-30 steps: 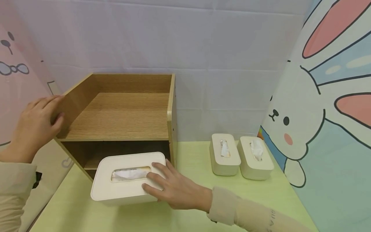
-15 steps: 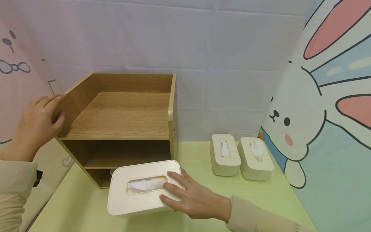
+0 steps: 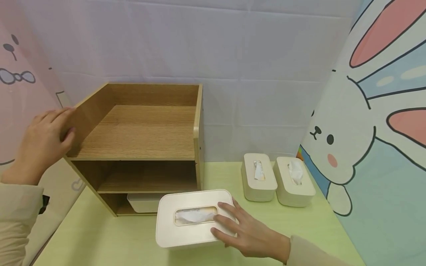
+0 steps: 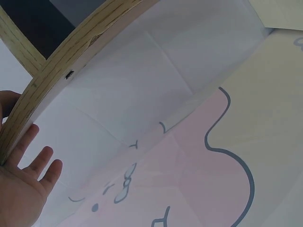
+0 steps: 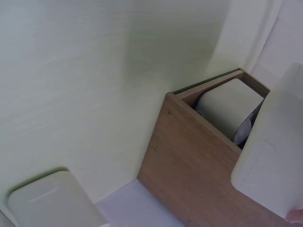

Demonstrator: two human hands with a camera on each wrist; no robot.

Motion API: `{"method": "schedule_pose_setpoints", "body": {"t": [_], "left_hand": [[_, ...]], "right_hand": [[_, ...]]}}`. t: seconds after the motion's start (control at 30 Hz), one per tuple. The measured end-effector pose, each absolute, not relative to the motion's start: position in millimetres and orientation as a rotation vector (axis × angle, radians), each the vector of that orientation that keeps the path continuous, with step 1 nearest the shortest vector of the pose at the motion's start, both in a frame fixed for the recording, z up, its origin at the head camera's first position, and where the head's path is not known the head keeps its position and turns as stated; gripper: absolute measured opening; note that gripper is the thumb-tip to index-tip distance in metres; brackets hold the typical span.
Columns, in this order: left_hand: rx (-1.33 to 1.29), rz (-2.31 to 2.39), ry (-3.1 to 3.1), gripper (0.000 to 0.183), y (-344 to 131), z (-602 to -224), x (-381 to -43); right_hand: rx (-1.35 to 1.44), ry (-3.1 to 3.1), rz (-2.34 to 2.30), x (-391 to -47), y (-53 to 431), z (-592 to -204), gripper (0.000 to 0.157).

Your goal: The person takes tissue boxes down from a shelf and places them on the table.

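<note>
The tissue box (image 3: 191,235) gripped by your right hand (image 3: 247,234) hid the right part of a second tissue box (image 3: 143,204), whose top vanished beneath the wooden shelf unit's (image 3: 143,133) lower board (image 3: 143,181). The right wrist view cropped your gripped box and nearly all of that hand. Your left hand (image 3: 43,144) ran off the left wrist view. Packet print was illegibly small.

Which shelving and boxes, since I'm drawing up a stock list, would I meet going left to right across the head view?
Wooden shelf unit → held tissue box → left tissue box of the far pair → right tissue box of that pair.
</note>
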State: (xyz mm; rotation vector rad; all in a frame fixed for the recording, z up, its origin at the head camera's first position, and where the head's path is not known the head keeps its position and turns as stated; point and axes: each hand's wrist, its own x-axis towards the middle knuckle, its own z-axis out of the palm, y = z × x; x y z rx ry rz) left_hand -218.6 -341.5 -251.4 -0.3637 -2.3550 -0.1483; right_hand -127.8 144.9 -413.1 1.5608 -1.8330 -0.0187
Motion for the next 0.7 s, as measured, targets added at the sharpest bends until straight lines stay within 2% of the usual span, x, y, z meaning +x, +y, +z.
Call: {"method": "schedule_pose_setpoints", "body": {"t": [0.7], "left_hand": [[-0.372,-0.167,-2.348,0.049,-342.6,-251.7,-219.3]], "right_hand": [[1.384,-1.940,0.125,-115.3,207.6,-450.2,0.036]]}}
